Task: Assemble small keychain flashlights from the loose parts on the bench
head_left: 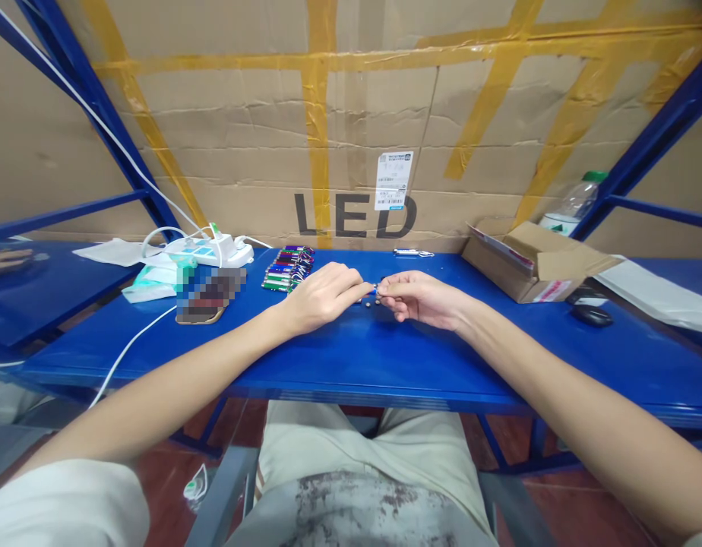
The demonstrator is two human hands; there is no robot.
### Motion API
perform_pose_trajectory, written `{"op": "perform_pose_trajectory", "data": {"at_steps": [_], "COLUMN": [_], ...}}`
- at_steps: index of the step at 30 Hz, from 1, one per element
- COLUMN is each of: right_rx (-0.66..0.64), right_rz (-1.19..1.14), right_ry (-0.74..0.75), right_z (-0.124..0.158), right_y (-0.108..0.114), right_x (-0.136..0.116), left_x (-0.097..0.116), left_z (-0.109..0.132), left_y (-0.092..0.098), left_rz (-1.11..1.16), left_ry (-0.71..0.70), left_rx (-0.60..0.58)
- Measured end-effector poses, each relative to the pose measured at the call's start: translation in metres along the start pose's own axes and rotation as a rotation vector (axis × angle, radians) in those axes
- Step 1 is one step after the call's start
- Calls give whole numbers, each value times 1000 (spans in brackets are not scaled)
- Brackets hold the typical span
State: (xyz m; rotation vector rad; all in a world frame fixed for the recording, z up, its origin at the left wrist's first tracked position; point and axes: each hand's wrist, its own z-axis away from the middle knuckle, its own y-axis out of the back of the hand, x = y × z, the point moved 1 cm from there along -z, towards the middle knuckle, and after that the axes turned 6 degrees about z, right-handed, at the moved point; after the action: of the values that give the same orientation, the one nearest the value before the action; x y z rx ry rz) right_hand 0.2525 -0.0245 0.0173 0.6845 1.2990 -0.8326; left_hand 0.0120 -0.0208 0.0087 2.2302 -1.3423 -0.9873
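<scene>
Both hands meet over the middle of the blue worktop [351, 357]. The left hand [322, 296] comes in from seven o'clock, its fingers [359, 289] pinched shut on the end of a small blue cylindrical piece [374, 290], too small to name more closely. The right hand [419, 298] comes in from four o'clock, its fingers [390, 287] closed on the other end of the same piece, so the two hands touch it from either side just above the worktop. Directly under the fingertips lie a few tiny dark parts [371, 301], resting on the surface.

At ten o'clock from the hands, near them, sits a stack of small coloured tubes [287, 269], green, purple and blue, laid side by side. Farther out at nine to ten o'clock are a white power strip [222, 247] with its white cable [128, 349] trailing over the front edge, and a pale green packet [151, 282] just beside it. At twelve o'clock, against the back, a single small keychain light [411, 252] lies alone. At two o'clock stands an open cardboard box [533, 262], with a plastic bottle [573, 201] behind it and a black computer mouse [591, 314] at three o'clock. A large cardboard sheet [351, 114] marked LED closes off the back.
</scene>
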Motion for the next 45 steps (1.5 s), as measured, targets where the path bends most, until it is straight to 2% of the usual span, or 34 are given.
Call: {"op": "perform_pose_trajectory", "data": {"at_steps": [4,7,12,17,21,24,27,32,37,40,45], "right_rx": [-51,-28,67,211,283,302,267,135,58,91,254], "right_rz": [-27,-27,17,207,335,391,362,130,-52,-57,72], "right_ry": [29,65,156,349,410,408,362,217,125,151,305], "right_z": [0,-1,-6,-10,-11,-11,-10,-10,-9,-11,-15], "right_y": [4,4,3,1,-3,-6,-7,-6,-6,-7,-7], "right_x": [3,6,10,14,17,16,15,15,13,14,17], "left_x": [0,-1,-3,-5,-6,-6,-5,-4,-4,-3,-3], "left_z": [1,2,2,4,6,6,5,3,2,2,2], "left_y": [-2,-4,-7,-10,-12,-12,-11,-8,-7,-9,-13], "left_rz": [46,93,177,300,339,364,361,280,211,254,368], "left_ry": [58,114,209,328,386,389,366,269,253,286,430], "left_rx": [29,20,5,60,69,69,70,37,11,38,61]}}
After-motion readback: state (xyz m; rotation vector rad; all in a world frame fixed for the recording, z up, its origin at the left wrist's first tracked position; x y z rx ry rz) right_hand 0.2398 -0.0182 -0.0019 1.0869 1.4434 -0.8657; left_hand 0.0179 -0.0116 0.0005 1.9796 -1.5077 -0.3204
